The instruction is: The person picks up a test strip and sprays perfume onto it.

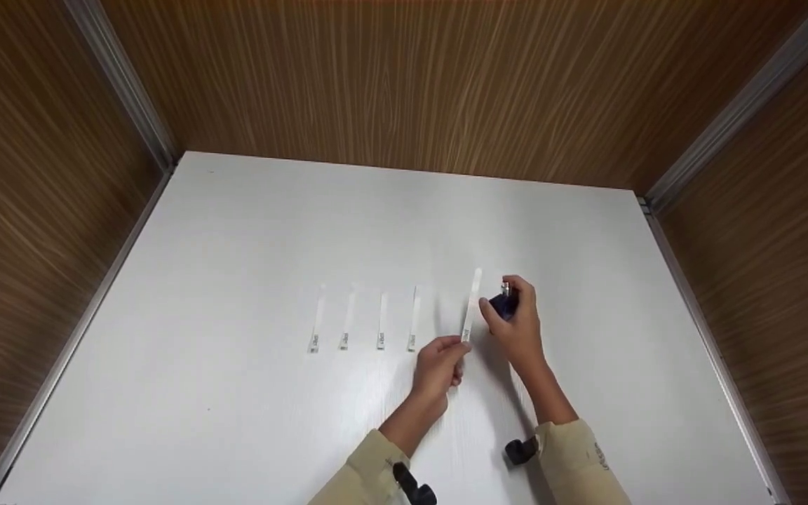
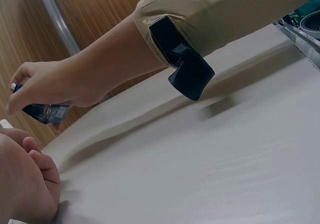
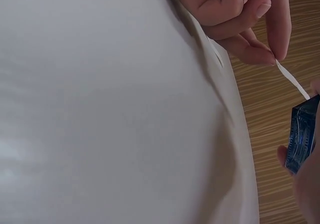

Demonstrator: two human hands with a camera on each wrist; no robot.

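My left hand [image 1: 454,351] pinches the lower end of a thin white paper strip [image 1: 472,305] and holds it tilted up over the white table [image 1: 236,238]. Just right of the strip, my right hand [image 1: 514,317] grips a small dark blue bottle [image 1: 502,306] with a silver top. In the right wrist view the left hand's fingertips [image 3: 267,54] pinch the strip [image 3: 292,82], whose free end reaches close to the bottle [image 3: 301,134]. The left wrist view shows the right hand [image 2: 47,87] curled round the bottle [image 2: 46,112].
Several more white paper strips lie side by side in a row on the table, from the leftmost strip [image 1: 316,322] to the rightmost strip [image 1: 413,319]. Wood-grain walls [image 1: 404,77] close in the table at the back and both sides. A black wrist camera [image 2: 185,67] sits on the right forearm.
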